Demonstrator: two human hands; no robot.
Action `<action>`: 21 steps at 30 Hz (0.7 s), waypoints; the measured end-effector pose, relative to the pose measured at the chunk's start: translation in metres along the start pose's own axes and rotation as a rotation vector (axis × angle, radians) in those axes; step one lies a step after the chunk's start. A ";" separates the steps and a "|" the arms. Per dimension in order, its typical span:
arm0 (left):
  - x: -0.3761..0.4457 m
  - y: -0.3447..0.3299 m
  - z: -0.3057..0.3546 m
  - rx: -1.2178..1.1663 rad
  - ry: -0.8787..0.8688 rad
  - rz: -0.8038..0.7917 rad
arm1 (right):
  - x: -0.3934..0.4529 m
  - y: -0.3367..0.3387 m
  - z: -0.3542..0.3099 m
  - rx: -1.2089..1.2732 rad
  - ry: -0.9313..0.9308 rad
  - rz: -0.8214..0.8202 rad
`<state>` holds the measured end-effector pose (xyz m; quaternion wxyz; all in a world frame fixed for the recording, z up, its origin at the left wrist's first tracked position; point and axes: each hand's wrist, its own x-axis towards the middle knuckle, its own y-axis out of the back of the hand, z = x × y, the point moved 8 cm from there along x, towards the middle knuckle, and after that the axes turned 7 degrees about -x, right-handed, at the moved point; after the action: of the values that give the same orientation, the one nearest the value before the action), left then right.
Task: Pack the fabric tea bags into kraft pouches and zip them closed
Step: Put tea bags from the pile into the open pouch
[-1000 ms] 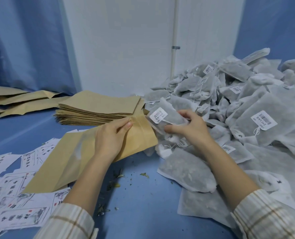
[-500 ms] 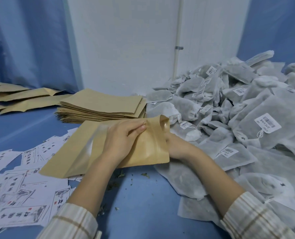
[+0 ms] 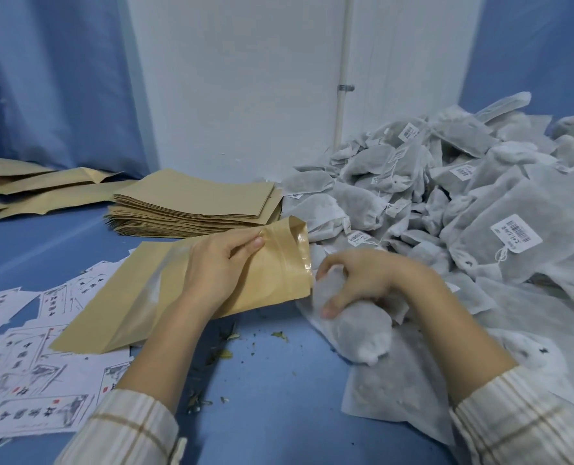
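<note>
Kraft pouch point(image 3: 272, 263), mouth pinched open by the left hand point(image 3: 217, 263), may buckle as the right hand point(image 3: 362, 283) clutches a bulky tea bag point(image 3: 362, 327).

My kraft pouch point(image 3: 262, 280) is lying tilted with its mouth gaping open to the right, just beside a plump grey tea bag point(image 3: 362, 327) on the blue table.
</note>
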<state>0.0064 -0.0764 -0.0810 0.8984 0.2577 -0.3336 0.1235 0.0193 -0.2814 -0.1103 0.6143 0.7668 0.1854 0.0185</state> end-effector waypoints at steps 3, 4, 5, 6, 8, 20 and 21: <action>0.001 0.003 -0.001 0.033 0.004 0.019 | -0.003 0.037 0.024 0.340 -0.001 0.393; 0.001 0.003 -0.002 0.038 0.011 0.018 | -0.006 0.044 0.035 0.534 -0.025 0.500; 0.001 0.003 -0.002 0.042 0.017 0.014 | -0.008 0.047 0.046 0.720 -0.050 0.582; 0.000 0.002 -0.002 0.047 0.019 0.010 | -0.009 0.047 0.055 0.883 -0.079 0.638; -0.001 0.000 0.000 0.048 0.012 0.016 | -0.004 0.037 0.058 1.147 -0.094 0.657; -0.007 -0.015 0.033 -0.020 -0.090 -0.066 | 0.018 -0.014 -0.032 0.656 0.095 0.254; -0.009 -0.023 0.042 -0.018 -0.140 -0.122 | 0.019 -0.017 -0.032 0.670 0.115 0.243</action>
<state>-0.0135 -0.1186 -0.0682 0.8810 0.2775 -0.3803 0.0472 0.0245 -0.2429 -0.1223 0.3109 0.9397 0.1229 0.0727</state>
